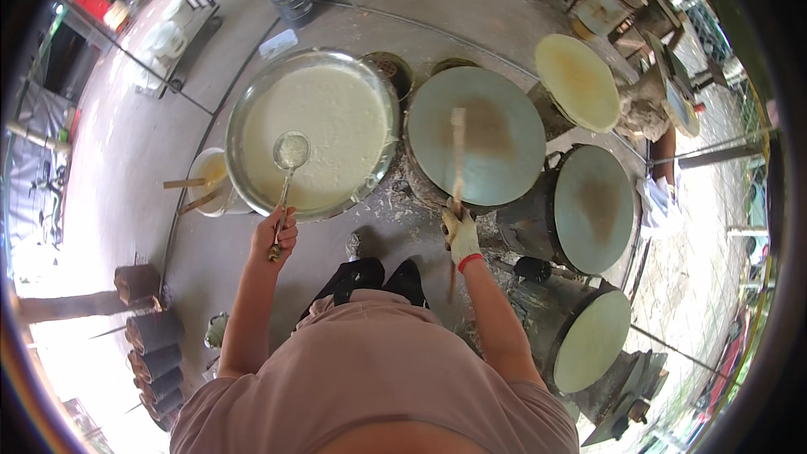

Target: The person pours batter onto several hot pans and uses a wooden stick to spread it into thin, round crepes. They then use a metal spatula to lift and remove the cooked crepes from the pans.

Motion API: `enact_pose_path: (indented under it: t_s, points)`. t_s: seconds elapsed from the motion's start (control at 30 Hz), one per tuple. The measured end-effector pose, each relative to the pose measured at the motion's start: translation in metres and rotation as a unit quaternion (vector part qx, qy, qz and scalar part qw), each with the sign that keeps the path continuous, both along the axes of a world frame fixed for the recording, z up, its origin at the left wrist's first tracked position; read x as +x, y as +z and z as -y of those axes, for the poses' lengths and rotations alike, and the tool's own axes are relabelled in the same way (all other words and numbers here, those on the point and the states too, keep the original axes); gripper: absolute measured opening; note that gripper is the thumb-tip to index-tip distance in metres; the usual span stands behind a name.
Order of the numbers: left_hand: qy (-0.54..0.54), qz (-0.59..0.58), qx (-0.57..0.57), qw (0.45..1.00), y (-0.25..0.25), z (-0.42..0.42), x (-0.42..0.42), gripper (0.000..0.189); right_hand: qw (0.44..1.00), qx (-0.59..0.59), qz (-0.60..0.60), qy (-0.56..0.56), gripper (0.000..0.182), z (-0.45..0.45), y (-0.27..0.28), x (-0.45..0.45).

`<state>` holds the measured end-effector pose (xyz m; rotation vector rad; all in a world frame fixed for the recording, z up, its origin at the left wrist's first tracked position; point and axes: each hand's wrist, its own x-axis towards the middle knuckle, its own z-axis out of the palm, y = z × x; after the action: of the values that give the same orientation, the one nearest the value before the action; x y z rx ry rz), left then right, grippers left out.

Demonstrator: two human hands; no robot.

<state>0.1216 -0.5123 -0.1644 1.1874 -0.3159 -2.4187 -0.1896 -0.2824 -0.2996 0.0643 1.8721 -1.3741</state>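
Observation:
My bare left hand (275, 236) grips the handle of a metal ladle (291, 150). The ladle's bowl is over or in pale batter (334, 120), which fills a wide steel basin (234, 139); whether it touches the batter I cannot tell. In a whitish work glove with a red cuff, my right hand (461, 233) is closed around a long wooden stick with a flat end (459, 151). That stick reaches over a round griddle (435, 107) with a brown patch at its middle. Contact between stick and griddle is unclear.
Right of me stand a second round griddle (596, 208) and one with a pale yellow-green surface (592, 340). A thin round pancake (577, 82) lies beyond them. Left of the basin is a white bucket (214, 186) with wooden sticks. Dark cylinders (154, 331) are stacked at left.

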Motion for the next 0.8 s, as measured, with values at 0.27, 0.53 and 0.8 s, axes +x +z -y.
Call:
enact_pose_path:
  t_s: [0.27, 0.53, 0.8]
  points:
    - [-0.101, 0.161, 0.016, 0.982, -0.053, 0.049, 0.050, 0.010, 0.919, 0.031, -0.134, 0.368, 0.029, 0.104, 0.077, 0.045]
    - [-0.370, 0.411, -0.427, 0.716, -0.131, 0.128, -0.008, 0.012, 0.812, 0.237, -0.260, 0.466, 0.061, 0.215, 0.044, 0.021]
    - [-0.413, 0.155, -0.053, 0.896, -0.193, 0.155, -0.049, 0.020, 0.956, 0.116, 0.114, 0.246, 0.035, 0.222, -0.001, 0.089]
